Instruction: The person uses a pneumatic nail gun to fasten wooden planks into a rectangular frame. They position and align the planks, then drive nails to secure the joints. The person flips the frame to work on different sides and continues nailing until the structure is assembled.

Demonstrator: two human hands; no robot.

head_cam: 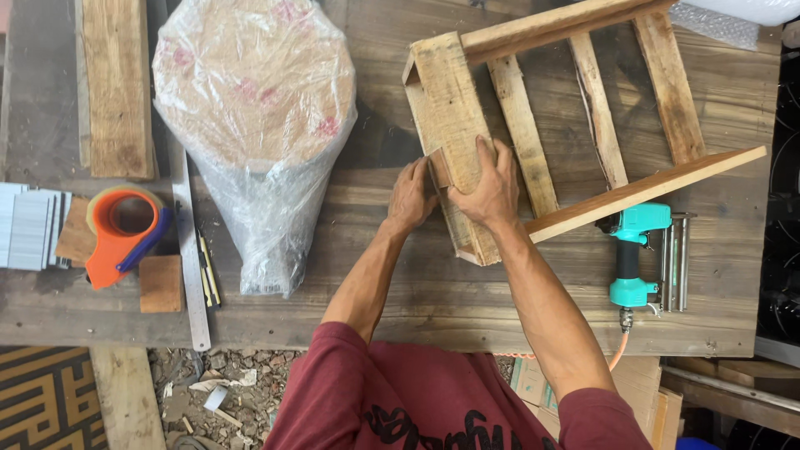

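Rough, weathered pallet wood is filling the middle of the view: a slatted wooden frame is lying on the plank workbench, with a thick end board at its near-left corner. Both hands are working at that board. The left hand is pressing a small wooden block against the board's left edge, fingers curled around the block and gripping it. The right hand is lying flat over the board's top face, fingers spread and pressing down, thumb reaching toward the block; the block is sitting between the two hands, touching the board. Whether the block is flush with the edge is probably hidden by the fingers.

The bench is made of dark, scuffed planks, and below its near edge a littered floor and a patterned mat are showing.

Counting the things: one frame with three cross slats showing between two long rails; one teal pneumatic nailer lying just right of the frame, its orange hose hanging off the edge; one large bundle wrapped in clear plastic left of the hands; one orange tape dispenser; one metal ruler; one loose plank at the far left; one small square wood offcut near the dispenser; and one stack of nail strips at the left margin.
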